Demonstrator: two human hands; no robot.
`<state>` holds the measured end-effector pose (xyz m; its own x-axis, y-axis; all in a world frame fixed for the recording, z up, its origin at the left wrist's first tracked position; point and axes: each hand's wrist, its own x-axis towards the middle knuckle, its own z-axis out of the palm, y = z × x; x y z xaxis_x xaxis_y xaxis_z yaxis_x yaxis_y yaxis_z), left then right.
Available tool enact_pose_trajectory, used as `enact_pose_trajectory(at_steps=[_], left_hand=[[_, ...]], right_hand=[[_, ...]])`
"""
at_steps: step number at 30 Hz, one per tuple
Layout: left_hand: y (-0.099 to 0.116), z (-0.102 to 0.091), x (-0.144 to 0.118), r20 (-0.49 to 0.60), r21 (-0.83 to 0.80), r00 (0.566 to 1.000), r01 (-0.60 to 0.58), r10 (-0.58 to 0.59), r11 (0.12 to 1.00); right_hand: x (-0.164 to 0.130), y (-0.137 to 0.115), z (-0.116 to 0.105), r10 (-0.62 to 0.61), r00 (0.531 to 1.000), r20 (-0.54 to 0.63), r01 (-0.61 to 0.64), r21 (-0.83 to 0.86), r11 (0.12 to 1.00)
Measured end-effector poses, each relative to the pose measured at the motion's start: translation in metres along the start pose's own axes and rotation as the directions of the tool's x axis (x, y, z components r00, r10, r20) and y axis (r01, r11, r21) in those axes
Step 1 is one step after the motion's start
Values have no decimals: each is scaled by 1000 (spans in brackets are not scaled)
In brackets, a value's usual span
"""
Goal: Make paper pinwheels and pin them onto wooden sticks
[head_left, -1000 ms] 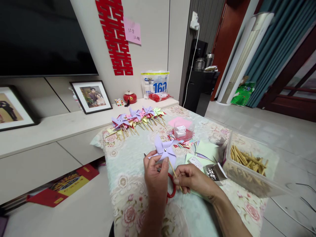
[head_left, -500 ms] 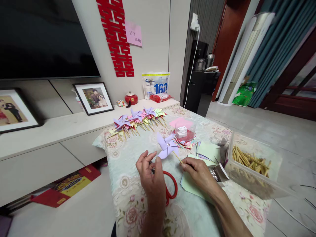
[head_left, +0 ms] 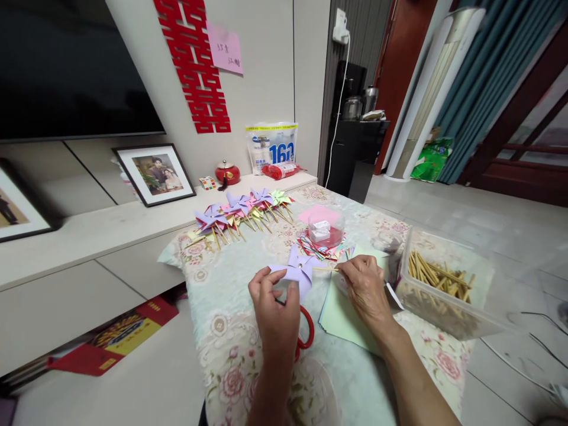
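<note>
I had the lilac paper pinwheel [head_left: 296, 272] held just above the floral tablecloth [head_left: 231, 331], between my two hands. My left hand [head_left: 275, 310] pinched the lower edge of its blades between thumb and fingertips, which kept the wheel facing up so that the small metal pin at its hub showed. My right hand [head_left: 366, 287] was closed narrowly around the far end of its thin wooden stick [head_left: 323, 269], which lay almost level and pointed in toward the hub; gripping it that way let the stick line up with the pin.

Red-handled scissors [head_left: 305, 334] lay on the cloth under my left wrist, close enough to grab. A pale green sheet of paper [head_left: 339, 316] sat beneath my right hand. To the right stood a clear plastic tub [head_left: 437, 296] of spare sticks, near that hand. Finished pinwheels [head_left: 242, 207] were laid in a row at the table's far edge, well apart from the work.
</note>
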<state>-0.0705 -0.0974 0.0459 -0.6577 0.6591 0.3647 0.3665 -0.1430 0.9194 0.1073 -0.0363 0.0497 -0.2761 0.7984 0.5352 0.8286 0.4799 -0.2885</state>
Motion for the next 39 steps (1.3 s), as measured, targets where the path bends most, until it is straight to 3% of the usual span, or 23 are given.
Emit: enact_pose_trajectory(at_steps=[11, 22, 25, 28, 32, 39], left_hand=[[-8, -2, 0, 202, -24, 979, 30, -25, 999], [-5, -2, 2, 231, -53, 970, 88, -73, 995], [-3, -3, 2, 287, -42, 952, 121, -104, 992], [-3, -5, 2, 314, 45, 947, 56, -68, 997], [-1, -5, 1, 268, 142, 963, -38, -2, 989], [-1, -4, 1, 262, 128, 965, -51, 16, 990]], right_hand=[[-1, 13, -3, -65, 996, 59, 61, 72, 996], [-1, 11, -8, -82, 991, 110, 74, 74, 994], [-1, 11, -7, -71, 991, 111, 64, 67, 996], [-1, 13, -5, -48, 993, 108, 42, 58, 997], [-2, 16, -4, -50, 991, 124, 42, 69, 997], [-2, 16, -4, -65, 986, 151, 55, 69, 996]])
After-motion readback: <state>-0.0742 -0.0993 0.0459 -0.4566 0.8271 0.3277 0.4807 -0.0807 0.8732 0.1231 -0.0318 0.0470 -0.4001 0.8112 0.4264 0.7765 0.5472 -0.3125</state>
